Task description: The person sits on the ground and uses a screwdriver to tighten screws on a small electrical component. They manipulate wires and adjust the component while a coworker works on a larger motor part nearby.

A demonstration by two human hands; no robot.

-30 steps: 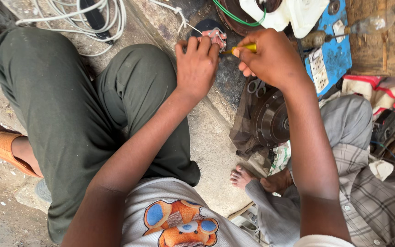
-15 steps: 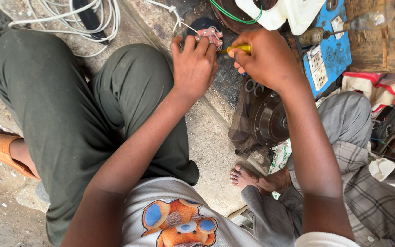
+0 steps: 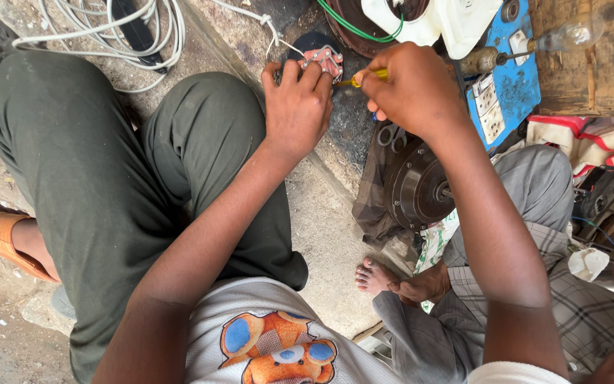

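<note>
My left hand (image 3: 297, 107) grips a small pink and metal electrical part (image 3: 322, 60) with white wires running off it, held over a dark round base on the concrete ground. My right hand (image 3: 408, 87) is closed around a yellow-handled screwdriver (image 3: 364, 78) whose tip points left at that part. Both hands are close together above my right knee.
Coiled white cable (image 3: 119, 28) lies at top left. A round metal motor (image 3: 418, 183) with scissors (image 3: 391, 136) on it sits right of my hands. A blue switch board (image 3: 506, 96), a light bulb (image 3: 570, 34) and white plastic housing (image 3: 456, 21) lie beyond. Another person's foot (image 3: 378, 276) and checked trousers (image 3: 570, 313) are at right.
Both hands have stayed on the part and the screwdriver; the view shifted slightly, with the hands a little lower in frame.
</note>
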